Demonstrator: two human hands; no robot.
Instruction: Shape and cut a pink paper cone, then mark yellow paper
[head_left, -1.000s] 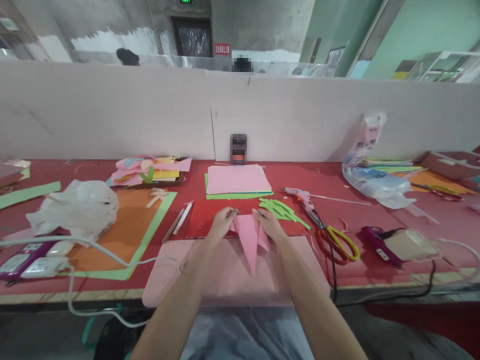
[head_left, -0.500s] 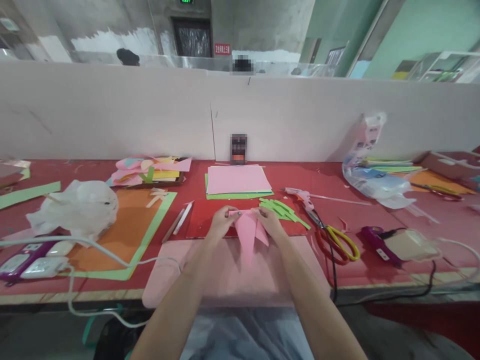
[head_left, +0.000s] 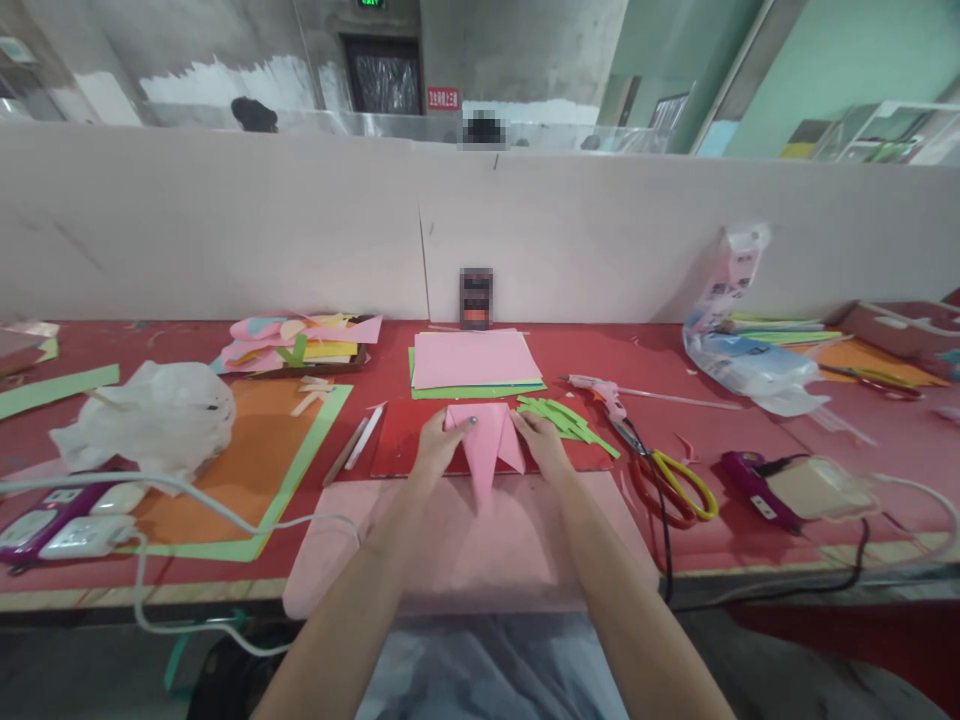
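Observation:
A folded pink paper, with a long point hanging toward me, lies over the red board. My left hand pinches its left edge between thumb and fingers. At its right edge, my right hand has its fingers on the folded flap. Green paper strips lie just beyond my right hand. The pink mat is under my wrists. Behind the board is a stack of pink and green sheets.
Scissors and a pink glue gun lie right of the board. A white pen is on the left, beside orange paper and a crumpled plastic bag. Cables cross both sides. A white partition stands behind.
The pink paper is lower and flatter on the board, its top edge now spread out. My hands have moved slightly apart, from its top edge to its sides.

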